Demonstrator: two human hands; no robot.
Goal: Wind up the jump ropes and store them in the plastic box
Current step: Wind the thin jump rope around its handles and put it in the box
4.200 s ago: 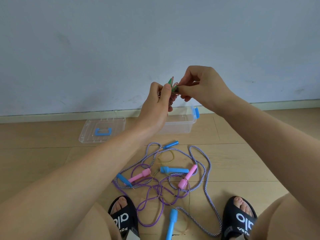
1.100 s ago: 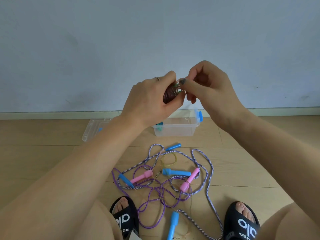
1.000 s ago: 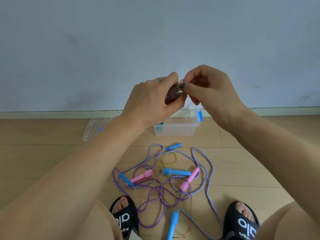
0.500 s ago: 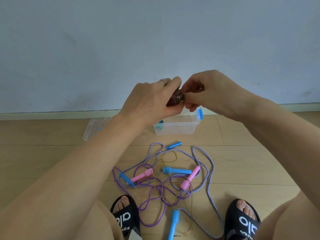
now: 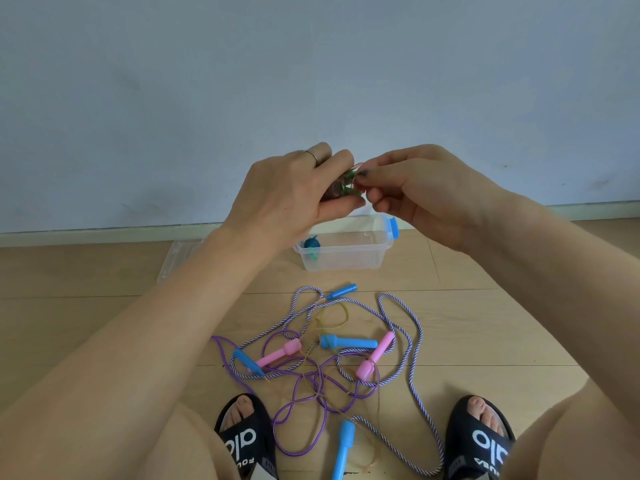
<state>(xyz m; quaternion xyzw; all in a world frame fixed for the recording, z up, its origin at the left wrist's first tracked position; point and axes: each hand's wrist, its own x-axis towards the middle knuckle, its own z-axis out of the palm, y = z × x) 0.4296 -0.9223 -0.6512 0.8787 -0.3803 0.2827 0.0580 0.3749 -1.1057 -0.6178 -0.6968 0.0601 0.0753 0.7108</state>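
right now, in the middle of the frame, the left hand is clenched around a small wound-up rope bundle, reddish cord with green handle ends showing, while the right hand pinches at its tip with thumb and forefinger, probably tucking in the loose end. just below them the clear plastic box sits open on the floor, with a teal bundle already inside at its left end; the lid lies to its left, mostly hidden by the forearm. lower in the frame the rest of the ropes lie tangled between the sandals: a striped rope, a purple rope, pink handles and blue handles, plus a thin yellowish cord. the ropes look light and limp, so a coil will likely spring loose unless the end is tucked and the bundle squeezed around its middle. the rigid handles look like the best place to take hold; pulling on the cord would likely tighten the tangle.
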